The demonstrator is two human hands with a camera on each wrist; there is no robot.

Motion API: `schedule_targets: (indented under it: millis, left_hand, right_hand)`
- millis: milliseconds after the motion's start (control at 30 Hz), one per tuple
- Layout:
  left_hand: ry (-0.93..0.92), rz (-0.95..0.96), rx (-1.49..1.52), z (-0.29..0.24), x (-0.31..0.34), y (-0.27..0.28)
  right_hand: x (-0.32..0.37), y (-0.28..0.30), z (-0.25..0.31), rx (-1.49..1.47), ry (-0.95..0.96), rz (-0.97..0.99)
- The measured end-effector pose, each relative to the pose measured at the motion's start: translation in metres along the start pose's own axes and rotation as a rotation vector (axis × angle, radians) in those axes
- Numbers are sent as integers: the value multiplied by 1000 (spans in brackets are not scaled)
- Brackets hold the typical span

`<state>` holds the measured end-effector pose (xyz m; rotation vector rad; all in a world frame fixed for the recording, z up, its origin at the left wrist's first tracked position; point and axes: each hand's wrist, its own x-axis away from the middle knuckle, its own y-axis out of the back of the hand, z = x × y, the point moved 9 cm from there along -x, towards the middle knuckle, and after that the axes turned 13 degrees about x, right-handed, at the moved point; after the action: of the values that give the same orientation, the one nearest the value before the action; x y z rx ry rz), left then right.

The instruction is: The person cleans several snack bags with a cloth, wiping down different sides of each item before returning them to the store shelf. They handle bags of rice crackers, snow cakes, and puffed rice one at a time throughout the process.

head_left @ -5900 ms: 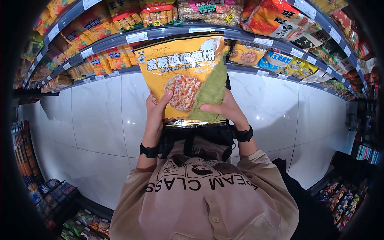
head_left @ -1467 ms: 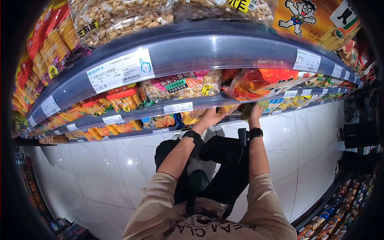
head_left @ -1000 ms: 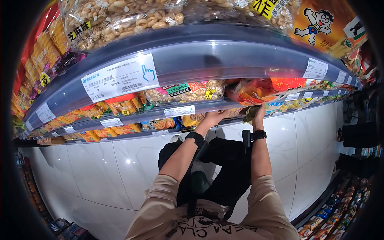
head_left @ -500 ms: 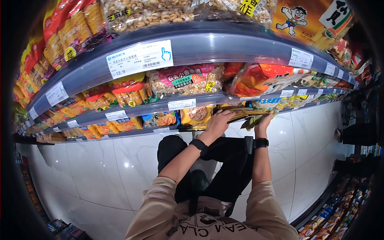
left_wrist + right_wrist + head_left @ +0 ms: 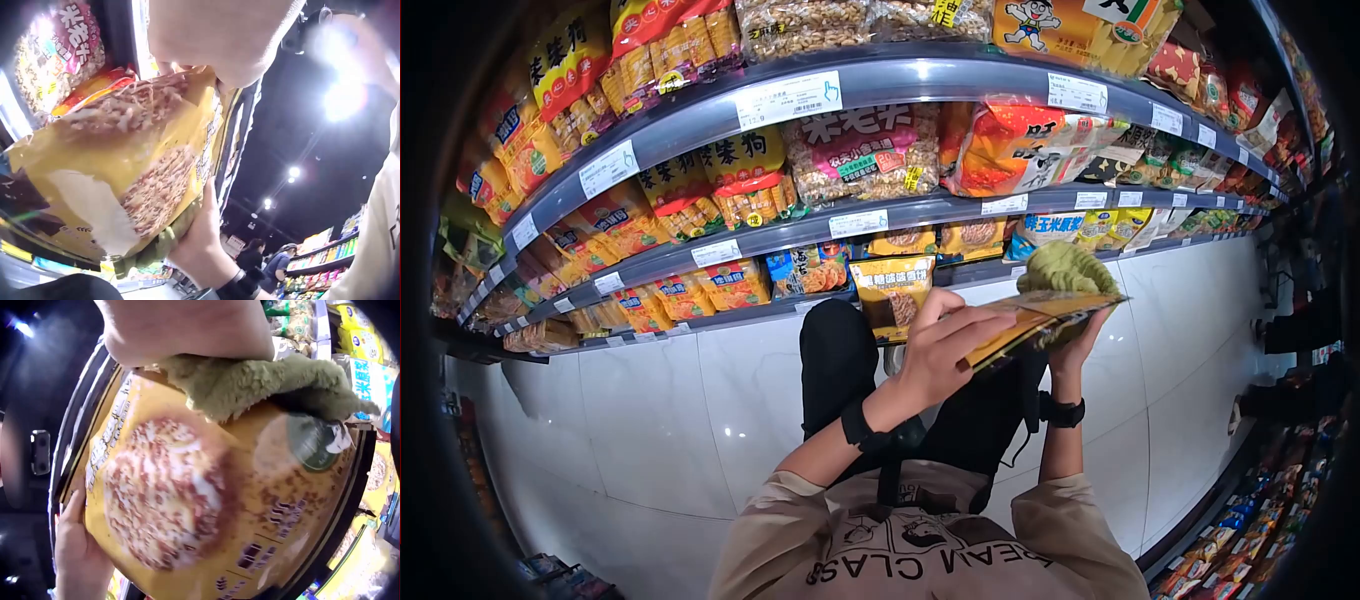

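In the head view, a yellow rice-cracker bag [image 5: 1040, 325] is held tilted, nearly edge-on, in front of the lower shelf. My left hand [image 5: 945, 350] grips its left end, fingers over the top side. At the other end my right hand [image 5: 1085, 345] holds the bag together with a green fuzzy cloth [image 5: 1065, 268], bunched over the edge. The right wrist view shows the bag's front [image 5: 162, 494] with a big round cracker picture, and the cloth [image 5: 250, 387] along its top edge. Dark layered edges show on the bag's side [image 5: 231, 137] in the left wrist view.
Similar yellow cracker bags [image 5: 895, 295] stand on the bottom shelf just beyond the hands. Above run curved shelf edges [image 5: 940, 205] with price labels and packed snacks. A red snack bag [image 5: 1020, 150] sits on the middle shelf. White tiled floor [image 5: 640, 430] lies below; people stand at right.
Both hands, reaching low into the shelf about a second ago, have drawn back and up with the yellow bag, now more visible. Much earlier it was held upright, front facing the head camera.
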<state>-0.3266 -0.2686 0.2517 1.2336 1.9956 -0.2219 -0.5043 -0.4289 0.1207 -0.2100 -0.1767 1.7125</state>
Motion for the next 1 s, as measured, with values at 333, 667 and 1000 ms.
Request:
schedule_targets:
  millis: [333, 667, 1000]
  left_hand:
    - [117, -195, 488, -54, 45, 59]
    - [457, -407, 765, -20, 97, 68]
    - [801, -458, 436, 13, 158, 55]
  right_hand:
    - [136, -10, -25, 290, -166, 676]
    - [169, -33, -9, 203, -146, 464]
    - [176, -56, 28, 720, 499, 181]
